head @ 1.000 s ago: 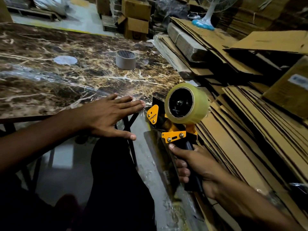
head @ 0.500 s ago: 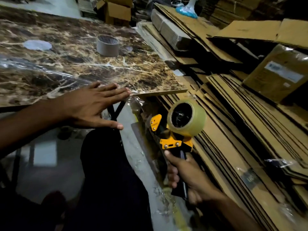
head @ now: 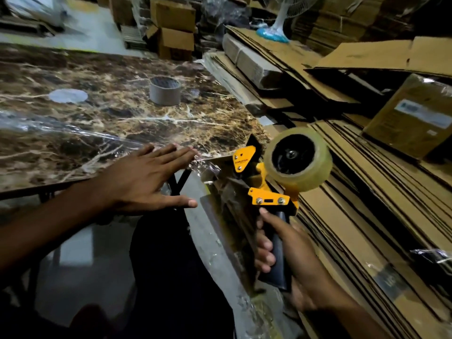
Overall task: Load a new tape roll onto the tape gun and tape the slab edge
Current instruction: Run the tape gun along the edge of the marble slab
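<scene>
Tape gun (head: 266, 189) at the near right corner of the marble slab (head: 102, 113), clear tape roll (head: 298, 161) loaded.

The right hand (head: 286, 253) is wrapped tight around the gun's black handle, its yellow head touching the slab's corner edge. The left hand (head: 144, 182) lies flat, fingers spread, on the plastic film (head: 61, 133) along the near edge. A grey tape roll (head: 165, 91) stands mid-slab; flattened cardboard (head: 367, 192) is stacked beside the right edge.

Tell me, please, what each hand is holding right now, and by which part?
The right hand grips the orange metal tape gun by its black handle. The left hand holds nothing; it lies flat on the brown marble slab.
</scene>
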`<state>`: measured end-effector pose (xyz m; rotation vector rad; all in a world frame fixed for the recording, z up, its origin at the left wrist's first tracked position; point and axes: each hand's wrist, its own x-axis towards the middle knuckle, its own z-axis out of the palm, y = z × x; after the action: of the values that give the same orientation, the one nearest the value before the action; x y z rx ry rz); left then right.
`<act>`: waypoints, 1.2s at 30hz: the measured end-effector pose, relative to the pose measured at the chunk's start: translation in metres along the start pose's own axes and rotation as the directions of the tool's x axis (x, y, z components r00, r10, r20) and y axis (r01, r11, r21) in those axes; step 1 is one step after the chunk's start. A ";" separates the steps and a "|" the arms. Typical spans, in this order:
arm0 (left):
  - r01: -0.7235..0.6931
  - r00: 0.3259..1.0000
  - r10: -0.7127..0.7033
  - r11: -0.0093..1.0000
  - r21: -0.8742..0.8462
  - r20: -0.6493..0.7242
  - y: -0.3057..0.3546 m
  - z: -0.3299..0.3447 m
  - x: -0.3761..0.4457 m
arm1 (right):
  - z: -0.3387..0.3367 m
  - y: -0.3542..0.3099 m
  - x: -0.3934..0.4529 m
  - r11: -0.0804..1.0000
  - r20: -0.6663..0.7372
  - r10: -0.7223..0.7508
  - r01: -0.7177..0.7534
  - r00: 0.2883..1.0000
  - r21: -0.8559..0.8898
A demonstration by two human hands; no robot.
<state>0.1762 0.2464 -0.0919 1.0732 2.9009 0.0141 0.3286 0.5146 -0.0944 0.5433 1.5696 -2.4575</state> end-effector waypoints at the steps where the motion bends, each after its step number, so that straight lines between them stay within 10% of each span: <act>1: 0.008 1.000 -0.008 1.000 -0.017 -0.007 -0.002 -0.001 0.000 | 0.005 -0.009 0.003 1.000 0.040 -0.012 0.012 0.999 0.018; 12: 0.199 0.972 -0.217 0.963 -0.182 -0.085 -0.071 -0.008 -0.033 | 0.123 -0.062 0.115 0.994 0.533 0.108 -0.108 0.839 -0.032; 28: 0.410 0.883 -0.444 0.887 -0.211 -0.151 -0.143 -0.006 -0.108 | 0.266 -0.034 0.188 0.880 0.459 0.421 -0.230 0.783 -0.415; 31: 0.437 0.868 -0.473 0.873 -0.219 -0.154 -0.136 -0.012 -0.108 | 0.267 -0.044 0.192 0.415 0.348 0.109 0.276 0.931 -0.867; 36: 0.478 0.834 -0.519 0.849 -0.227 -0.187 -0.129 -0.015 -0.105 | 0.265 -0.044 0.193 -0.101 0.488 -0.249 0.479 0.836 -0.872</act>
<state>0.1715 0.0806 -0.0757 0.2720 3.2267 0.3933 0.0819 0.3038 -0.0337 -0.4766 3.0196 -0.7048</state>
